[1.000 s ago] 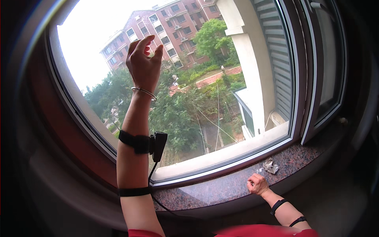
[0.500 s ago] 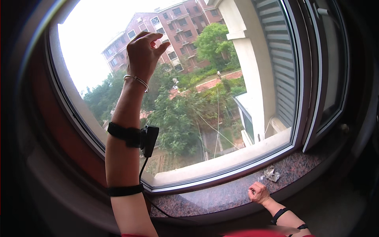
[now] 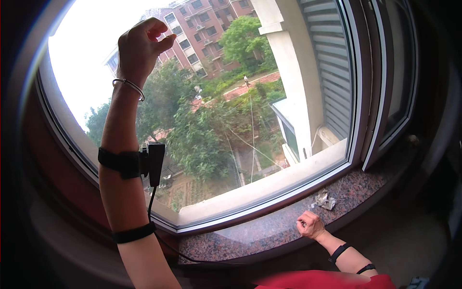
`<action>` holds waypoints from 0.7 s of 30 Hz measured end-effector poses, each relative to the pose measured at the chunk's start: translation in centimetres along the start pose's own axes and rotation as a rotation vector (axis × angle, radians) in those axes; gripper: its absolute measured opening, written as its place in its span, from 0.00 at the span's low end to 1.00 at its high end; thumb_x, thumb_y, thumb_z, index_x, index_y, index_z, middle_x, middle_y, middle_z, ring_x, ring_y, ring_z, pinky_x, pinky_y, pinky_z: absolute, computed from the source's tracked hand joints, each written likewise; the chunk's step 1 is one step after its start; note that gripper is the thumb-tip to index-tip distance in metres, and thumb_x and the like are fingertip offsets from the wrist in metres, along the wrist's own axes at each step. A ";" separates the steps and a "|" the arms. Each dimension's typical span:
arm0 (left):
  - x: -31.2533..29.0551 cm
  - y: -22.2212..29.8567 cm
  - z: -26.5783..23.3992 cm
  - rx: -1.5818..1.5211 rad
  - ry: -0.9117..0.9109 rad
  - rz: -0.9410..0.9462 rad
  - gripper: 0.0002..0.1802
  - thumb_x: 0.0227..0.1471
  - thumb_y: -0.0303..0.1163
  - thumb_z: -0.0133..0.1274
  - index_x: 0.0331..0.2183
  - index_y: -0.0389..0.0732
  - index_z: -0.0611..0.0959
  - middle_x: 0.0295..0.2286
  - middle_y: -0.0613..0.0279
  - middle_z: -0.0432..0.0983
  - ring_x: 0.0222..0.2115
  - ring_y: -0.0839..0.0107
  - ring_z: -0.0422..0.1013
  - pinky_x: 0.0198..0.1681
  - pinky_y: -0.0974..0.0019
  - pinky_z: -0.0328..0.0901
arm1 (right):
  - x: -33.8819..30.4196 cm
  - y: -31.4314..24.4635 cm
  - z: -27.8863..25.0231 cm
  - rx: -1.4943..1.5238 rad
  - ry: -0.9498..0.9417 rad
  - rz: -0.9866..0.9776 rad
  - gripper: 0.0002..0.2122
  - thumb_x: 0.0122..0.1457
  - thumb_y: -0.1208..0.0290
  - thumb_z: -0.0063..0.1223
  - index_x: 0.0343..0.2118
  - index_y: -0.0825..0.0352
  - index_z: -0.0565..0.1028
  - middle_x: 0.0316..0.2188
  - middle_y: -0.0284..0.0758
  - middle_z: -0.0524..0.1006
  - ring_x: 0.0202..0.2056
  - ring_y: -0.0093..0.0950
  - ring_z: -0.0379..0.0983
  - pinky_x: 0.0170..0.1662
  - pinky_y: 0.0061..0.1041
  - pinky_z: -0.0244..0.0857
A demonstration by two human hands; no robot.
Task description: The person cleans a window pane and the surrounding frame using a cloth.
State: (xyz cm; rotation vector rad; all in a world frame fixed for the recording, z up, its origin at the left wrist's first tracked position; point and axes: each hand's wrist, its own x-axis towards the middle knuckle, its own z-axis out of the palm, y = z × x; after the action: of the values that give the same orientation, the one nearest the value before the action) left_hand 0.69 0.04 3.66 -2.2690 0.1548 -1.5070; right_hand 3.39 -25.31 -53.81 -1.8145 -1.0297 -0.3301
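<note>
My left hand (image 3: 143, 47) is raised high at the upper left, in front of the window (image 3: 211, 144). Its fingers are half curled and the thumb stands apart from them; nothing shows in the gap. A silver bangle (image 3: 129, 87) circles that wrist. Low on the right, my right hand (image 3: 310, 225) is closed just above the speckled stone windowsill (image 3: 250, 236). Small dark bits show within its curled fingers, too small to name. A crumpled piece of whitish paper or wrapper (image 3: 325, 200) lies on the sill just beyond this hand.
A black box-shaped device (image 3: 155, 164) is strapped to my left forearm, its cable (image 3: 178, 252) running down across the sill. At the right, an opened window sash (image 3: 385, 96) stands inward. Trees (image 3: 197, 139) and a brick building (image 3: 202, 33) are outside.
My left hand has shifted up and to the left in the picture, as has the window scene. The right hand stays closed by the crumpled piece, its curled fingers turned slightly more upward.
</note>
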 end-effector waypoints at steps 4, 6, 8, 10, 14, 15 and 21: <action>0.1 -0.9 0.3 -0.041 -0.007 0.011 0.14 0.42 0.39 0.63 0.30 0.42 0.81 0.27 0.66 0.79 0.28 0.76 0.75 0.34 0.71 0.69 | -0.1 0.0 0.1 -0.008 0.007 -0.011 0.01 0.43 0.76 0.52 0.20 0.65 0.73 0.20 0.38 0.71 0.23 0.36 0.71 0.27 0.30 0.67; 0.1 -0.9 0.2 -0.053 -0.002 0.013 0.14 0.42 0.39 0.63 0.30 0.41 0.81 0.27 0.66 0.79 0.29 0.76 0.75 0.34 0.71 0.69 | 0.0 -0.1 0.1 -0.001 -0.002 0.009 0.01 0.42 0.77 0.51 0.20 0.65 0.72 0.21 0.39 0.72 0.24 0.38 0.71 0.28 0.32 0.68; 0.1 -0.6 0.2 -0.077 0.009 -0.028 0.15 0.41 0.39 0.64 0.30 0.41 0.80 0.27 0.66 0.78 0.28 0.77 0.74 0.34 0.71 0.69 | 0.1 -0.2 0.0 0.003 0.004 0.011 0.01 0.42 0.77 0.51 0.20 0.65 0.72 0.20 0.39 0.71 0.24 0.38 0.71 0.28 0.32 0.68; 0.0 -0.1 0.1 -0.054 -0.014 -0.009 0.15 0.40 0.39 0.65 0.29 0.41 0.80 0.27 0.67 0.78 0.28 0.77 0.74 0.34 0.71 0.69 | 0.0 -0.1 -0.1 0.003 0.012 0.015 0.01 0.42 0.77 0.51 0.20 0.65 0.71 0.20 0.39 0.71 0.23 0.38 0.71 0.28 0.32 0.68; 0.4 0.0 -0.2 0.026 -0.042 0.065 0.15 0.39 0.38 0.65 0.29 0.42 0.79 0.26 0.67 0.77 0.28 0.77 0.73 0.34 0.71 0.69 | 0.2 0.0 0.0 0.004 0.002 -0.003 0.01 0.42 0.77 0.51 0.20 0.65 0.72 0.20 0.39 0.71 0.23 0.38 0.71 0.27 0.31 0.68; 0.4 0.0 -0.2 0.027 -0.041 0.064 0.15 0.39 0.38 0.65 0.29 0.42 0.79 0.26 0.67 0.77 0.28 0.77 0.73 0.34 0.71 0.69 | 0.1 0.0 0.0 0.014 0.005 -0.006 0.01 0.42 0.77 0.51 0.20 0.66 0.72 0.20 0.39 0.71 0.23 0.38 0.71 0.27 0.31 0.68; 0.7 -0.2 -0.2 -0.071 -0.013 -0.013 0.12 0.40 0.36 0.64 0.26 0.41 0.79 0.24 0.66 0.77 0.26 0.77 0.73 0.34 0.70 0.69 | 0.0 -0.1 -0.1 -0.001 0.007 -0.008 0.01 0.42 0.77 0.51 0.20 0.66 0.72 0.20 0.39 0.71 0.23 0.38 0.71 0.28 0.31 0.68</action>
State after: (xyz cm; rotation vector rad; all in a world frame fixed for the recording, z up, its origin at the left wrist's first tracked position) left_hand 0.79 0.00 4.39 -2.3389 0.1924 -1.5153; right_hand 3.34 -25.35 -53.65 -1.8095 -1.0323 -0.3412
